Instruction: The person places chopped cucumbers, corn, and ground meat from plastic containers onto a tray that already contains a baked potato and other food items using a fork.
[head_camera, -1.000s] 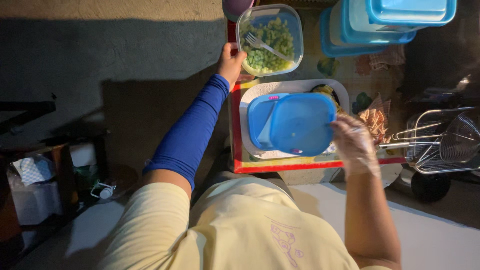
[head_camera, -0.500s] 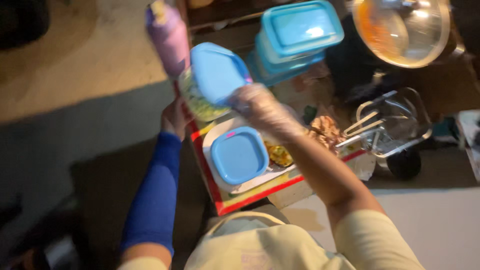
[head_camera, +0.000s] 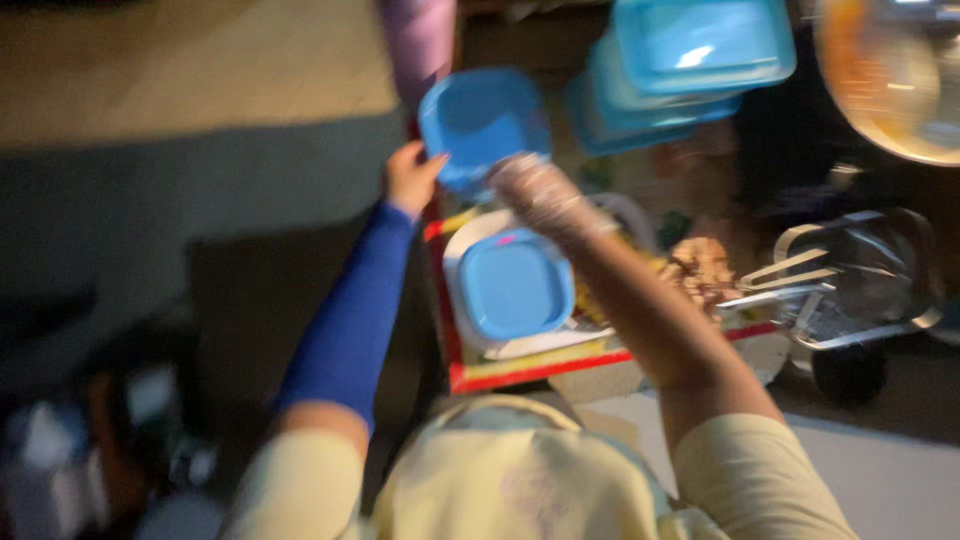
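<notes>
A: What changed? Quick.

B: The blue lid (head_camera: 483, 125) has gone up. A second ago it sat low at frame centre over the white tray; now it's upper centre, just below the purple cup (head_camera: 418, 40). Right hand (head_camera: 540, 192), in a clear glove, carried it there.

A: Grip?

B: Right fingers closed on the lid's lower right edge. Left hand (head_camera: 410, 178), with the blue sleeve, comes in at the lid's left edge, fingertips touching or nearly so. Too blurred to tell whether those fingers are open or clamped.

A: The salad container from before?

B: Hidden behind the lid now, can't see it. The lid looks to be going over that spot, my guess only.

A: What's left below?

B: A second blue lid (head_camera: 515, 283) lying flat on the white tray (head_camera: 470, 250), centre frame, on the red-edged board (head_camera: 520, 372). Stack of blue boxes (head_camera: 690, 60) at upper right, well apart from the hands. Wire rack (head_camera: 850, 285) at right on the worktop.

A: Camera?

B: Swung and blurred, the view has tilted since the earlier shot.
</notes>
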